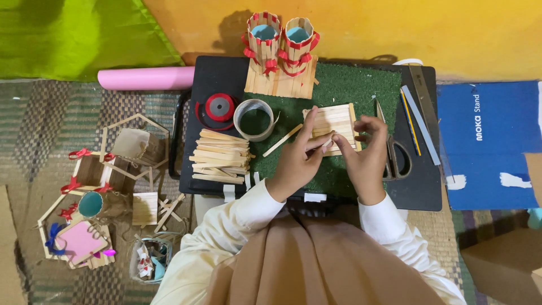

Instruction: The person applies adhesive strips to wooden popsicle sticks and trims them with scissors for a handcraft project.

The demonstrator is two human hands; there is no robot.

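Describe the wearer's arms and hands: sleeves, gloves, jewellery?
Both arms wear long cream sleeves with plain cuffs ending at the wrists. The left hand and right hand are bare: no gloves, and no rings, watch or bracelets visible. A brown garment covers the lap below the sleeves.

Person seen from above. Both arms in long cream-white sleeves, cuffs plain and snug at the wrists, cloth creased at the elbows. Left hand (297, 161) and right hand (365, 158) bare: no rings, watch or gloves visible. Tan-brown garment, softly folded, fills the frame toward 6 o'clock between the sleeves.
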